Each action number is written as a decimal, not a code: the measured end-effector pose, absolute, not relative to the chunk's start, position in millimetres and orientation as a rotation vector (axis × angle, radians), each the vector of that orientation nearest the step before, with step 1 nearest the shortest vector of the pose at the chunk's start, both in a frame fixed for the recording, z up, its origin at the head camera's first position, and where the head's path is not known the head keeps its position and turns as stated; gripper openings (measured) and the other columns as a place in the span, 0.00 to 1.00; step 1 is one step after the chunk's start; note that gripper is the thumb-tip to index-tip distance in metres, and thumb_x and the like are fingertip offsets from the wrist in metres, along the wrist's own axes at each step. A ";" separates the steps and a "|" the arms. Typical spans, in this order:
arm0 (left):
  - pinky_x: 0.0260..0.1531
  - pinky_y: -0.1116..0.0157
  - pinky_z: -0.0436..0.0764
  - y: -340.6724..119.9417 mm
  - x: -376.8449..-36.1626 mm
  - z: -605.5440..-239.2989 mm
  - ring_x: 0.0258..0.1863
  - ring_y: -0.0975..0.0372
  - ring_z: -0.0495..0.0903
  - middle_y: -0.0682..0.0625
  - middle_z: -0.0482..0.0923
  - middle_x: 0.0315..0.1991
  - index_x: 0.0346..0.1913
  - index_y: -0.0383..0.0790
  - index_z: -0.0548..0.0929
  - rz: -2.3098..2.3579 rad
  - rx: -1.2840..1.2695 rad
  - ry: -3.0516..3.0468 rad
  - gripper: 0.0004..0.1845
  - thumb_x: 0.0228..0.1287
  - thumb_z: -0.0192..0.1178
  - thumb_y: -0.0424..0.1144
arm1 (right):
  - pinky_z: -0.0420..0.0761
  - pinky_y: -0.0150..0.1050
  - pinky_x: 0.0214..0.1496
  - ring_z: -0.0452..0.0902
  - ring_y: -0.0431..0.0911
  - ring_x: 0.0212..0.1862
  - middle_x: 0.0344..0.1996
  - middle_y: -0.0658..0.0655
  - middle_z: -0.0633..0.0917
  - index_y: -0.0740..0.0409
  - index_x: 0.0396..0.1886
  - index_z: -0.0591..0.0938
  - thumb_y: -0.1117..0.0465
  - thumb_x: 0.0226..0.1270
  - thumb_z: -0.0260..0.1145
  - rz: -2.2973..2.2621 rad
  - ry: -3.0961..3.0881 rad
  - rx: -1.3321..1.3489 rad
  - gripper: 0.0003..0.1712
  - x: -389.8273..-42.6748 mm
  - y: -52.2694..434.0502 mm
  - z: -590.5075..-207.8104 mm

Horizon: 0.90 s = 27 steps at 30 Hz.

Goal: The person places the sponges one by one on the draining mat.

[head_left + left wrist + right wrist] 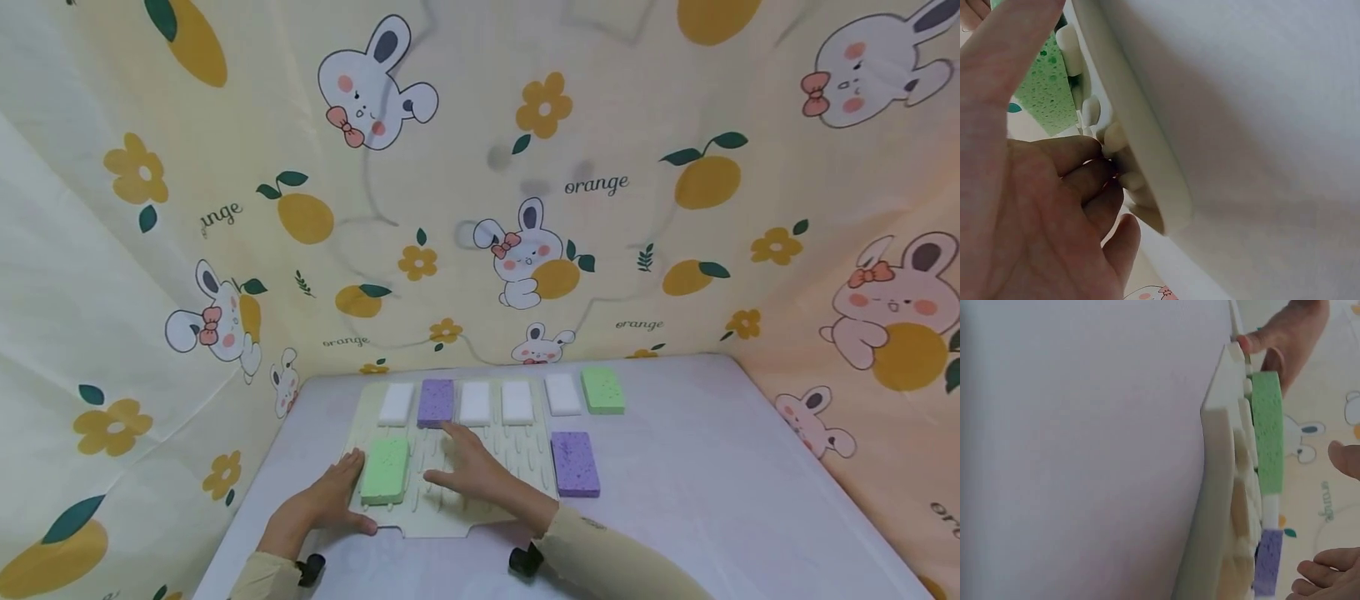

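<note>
A pale cream drying board [442, 521] with raised bumps lies on the table. My left hand [326, 500] rests at its front left corner, fingers along the left edge and thumb near the front edge. Beside those fingers, a green sponge [386, 471] lies on the board. My right hand [476, 467] is over the middle of the board, holding nothing, with thumb and fingers apart. Its fingertips are right at the near end of a purple sponge [436, 403] in the back row. White blocks [396, 405] flank that sponge on both sides.
Right of the board are another white block [562, 394], a green sponge [603, 391] and a purple sponge [575, 464], which lies close to the board's right edge. A printed curtain [450, 167] surrounds the white table [712, 500] at the back and sides.
</note>
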State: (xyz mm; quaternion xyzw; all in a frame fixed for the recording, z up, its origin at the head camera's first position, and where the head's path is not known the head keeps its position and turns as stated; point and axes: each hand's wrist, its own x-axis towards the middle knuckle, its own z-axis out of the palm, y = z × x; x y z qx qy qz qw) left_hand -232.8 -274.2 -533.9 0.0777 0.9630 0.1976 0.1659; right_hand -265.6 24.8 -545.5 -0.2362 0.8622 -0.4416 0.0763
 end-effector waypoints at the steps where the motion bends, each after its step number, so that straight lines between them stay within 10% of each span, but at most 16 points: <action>1: 0.83 0.38 0.53 -274.6 -232.7 -534.0 0.85 0.36 0.48 0.29 0.49 0.85 0.83 0.24 0.54 0.565 0.222 2.741 0.76 0.39 0.88 0.59 | 0.64 0.63 0.83 0.57 0.62 0.84 0.83 0.65 0.63 0.60 0.86 0.60 0.40 0.69 0.76 -1.320 2.591 -0.708 0.57 -265.6 28.4 -545.2; 27: 0.81 0.36 0.58 -276.9 -234.8 -538.6 0.83 0.33 0.52 0.30 0.51 0.85 0.84 0.27 0.56 0.533 0.210 2.784 0.77 0.36 0.87 0.65 | 0.56 0.73 0.82 0.49 0.65 0.86 0.84 0.68 0.59 0.58 0.86 0.61 0.45 0.71 0.76 -1.431 2.703 -0.527 0.53 -253.7 130.0 -535.3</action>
